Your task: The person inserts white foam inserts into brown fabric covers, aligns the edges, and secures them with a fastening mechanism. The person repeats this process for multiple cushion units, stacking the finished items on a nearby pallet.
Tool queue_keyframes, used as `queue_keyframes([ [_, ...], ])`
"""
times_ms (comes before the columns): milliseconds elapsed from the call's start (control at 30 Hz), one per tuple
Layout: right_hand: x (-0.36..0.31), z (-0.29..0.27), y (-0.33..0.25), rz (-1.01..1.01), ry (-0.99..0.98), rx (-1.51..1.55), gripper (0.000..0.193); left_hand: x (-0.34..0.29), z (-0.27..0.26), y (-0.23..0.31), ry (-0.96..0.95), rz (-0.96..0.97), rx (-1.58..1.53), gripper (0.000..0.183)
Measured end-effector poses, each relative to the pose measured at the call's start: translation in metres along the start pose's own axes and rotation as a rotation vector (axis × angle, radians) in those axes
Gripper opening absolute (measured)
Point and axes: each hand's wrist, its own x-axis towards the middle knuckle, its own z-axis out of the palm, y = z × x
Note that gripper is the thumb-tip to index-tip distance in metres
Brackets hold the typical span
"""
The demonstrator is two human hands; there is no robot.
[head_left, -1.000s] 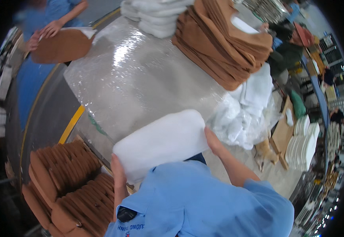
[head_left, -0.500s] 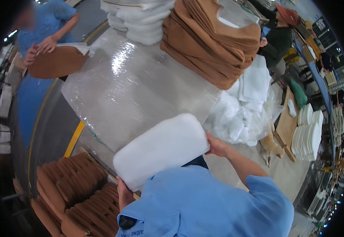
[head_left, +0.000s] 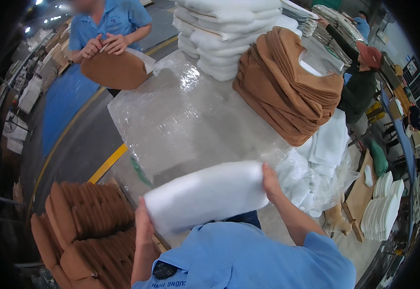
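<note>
The left hand point(head_left: 144, 219) and right hand point(head_left: 270, 183) are clamping opposite ends of a white pad point(head_left: 207, 193), holding it out before the blue shirt point(head_left: 263, 255). Brown cushions point(head_left: 92, 212) are sitting in rows beside the left arm. Beyond, on a plastic-covered table point(head_left: 171, 130), brown covers point(head_left: 277, 91) are lying piled near stacked white pads point(head_left: 226, 41), while a co-worker point(head_left: 123, 19) is holding a brown oval piece point(head_left: 116, 71).

"Hidden?"
"Most fingers of my bare left hand point(head_left: 144, 222) and right hand point(head_left: 271, 184), behind the fluffy white oblong pad point(head_left: 207, 192); lower edge blurred."
"Cut off?"
"Tall stack of folded white padding point(head_left: 224, 36), by the view's top."
</note>
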Motion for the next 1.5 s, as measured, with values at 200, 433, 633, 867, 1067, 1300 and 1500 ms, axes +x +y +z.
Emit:
queue_keyframes([
  [200,-0.037,0.000,-0.021,-0.243,0.029,0.080,0.061,-0.004,0.007,0.026,-0.104,0.200,0.009,0.039],
  [433,-0.044,-0.005,-0.008,-0.218,-0.057,-0.070,0.062,0.001,0.003,0.057,-0.084,0.213,0.522,0.038],
  [633,-0.063,-0.027,-0.034,-0.363,-0.127,-0.364,0.046,-0.077,0.136,0.076,-0.574,1.114,1.504,0.066],
  [867,-0.119,0.045,-0.125,-0.605,-0.743,-1.099,0.060,-0.077,0.133,0.041,-0.569,0.816,1.506,0.063],
  [1067,-0.074,0.070,-0.081,-0.244,-1.075,-1.218,0.076,-0.086,0.113,0.003,-0.514,0.858,1.500,0.059],
  [1300,-0.060,0.096,-0.120,-0.126,-1.262,-1.066,0.079,-0.083,0.112,-0.001,-0.448,0.856,1.470,0.046],
  [1500,-0.034,0.107,-0.079,-0.033,-1.198,-1.193,0.069,-0.086,0.112,-0.010,-0.444,0.907,1.463,0.047],
])
